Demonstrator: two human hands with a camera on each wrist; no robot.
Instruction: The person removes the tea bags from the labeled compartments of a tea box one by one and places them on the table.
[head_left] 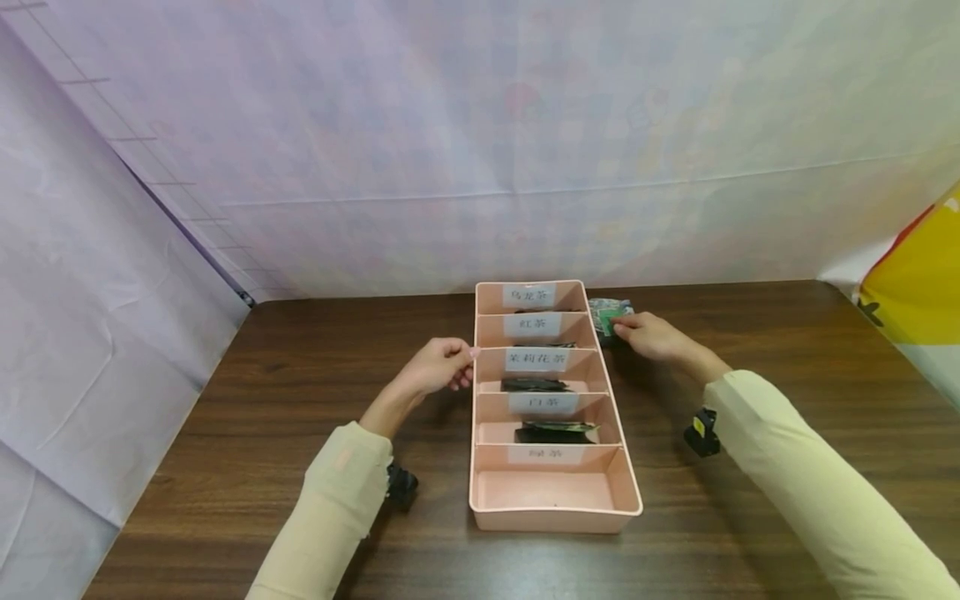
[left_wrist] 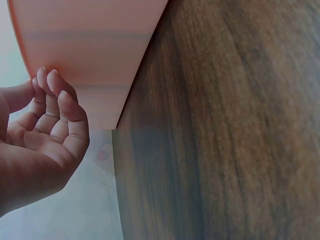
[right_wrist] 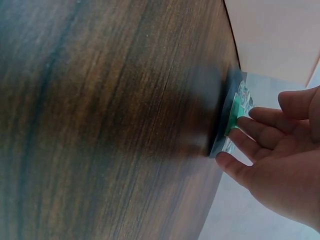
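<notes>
My left hand (head_left: 438, 364) is at the left rim of a pink divided storage box (head_left: 551, 521), its thumb and fingertips pinching the edge. In the left wrist view the fingers of the left hand (left_wrist: 50, 125) curl against the box's outer wall (left_wrist: 95, 45). To the right of the box's far end, my right hand (head_left: 652, 335) reaches a tea packet (head_left: 603, 312) with a green label and a patterned top. The right wrist view shows the fingers of the right hand (right_wrist: 280, 140) extended at the packet (right_wrist: 234, 112), the thumb standing apart.
Dark tea packets (head_left: 555, 432) stand in several compartments of the box; the nearest compartment shows none. White paper labels (head_left: 536, 359) with Chinese writing mark the dividers. A wooden table (head_left: 315, 400) lies beneath, a pale cloth (head_left: 420, 150) hangs behind, and a yellow cloth (head_left: 915, 275) is at right.
</notes>
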